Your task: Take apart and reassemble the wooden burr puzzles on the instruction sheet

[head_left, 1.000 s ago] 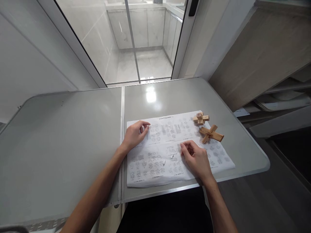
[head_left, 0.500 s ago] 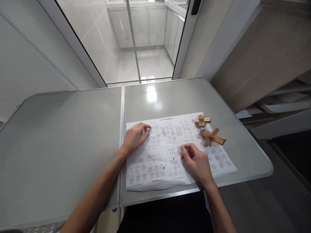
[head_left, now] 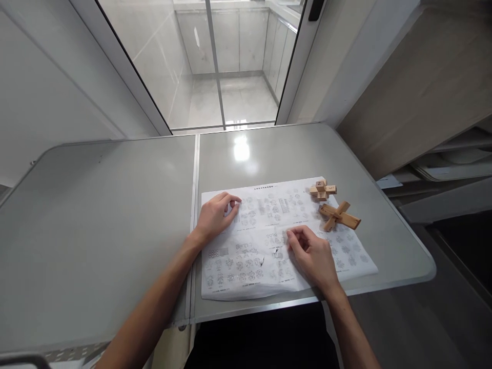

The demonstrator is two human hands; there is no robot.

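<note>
A white printed sheet (head_left: 265,277) with many small diagrams lies flat on the grey table (head_left: 115,215). My left hand (head_left: 213,218) rests on the sheet's upper left part, fingers loosely curled and tips touching the paper. My right hand (head_left: 313,256) rests on the sheet's middle right, fingers curled in, nothing visible in them. Two wooden puzzles sit on the sheet's upper right corner: a small blocky one (head_left: 323,189) and a cross-shaped one (head_left: 339,216), both just beyond my right hand.
The table is two grey panels joined by a metal seam (head_left: 194,225). A glass sliding door (head_left: 215,61) stands behind it. Wooden shelving (head_left: 423,92) with stacked papers is at the right, past the table's rounded edge.
The view has shifted slightly. Both hands stay on the sheet in almost the same pose; the puzzles have not moved.
</note>
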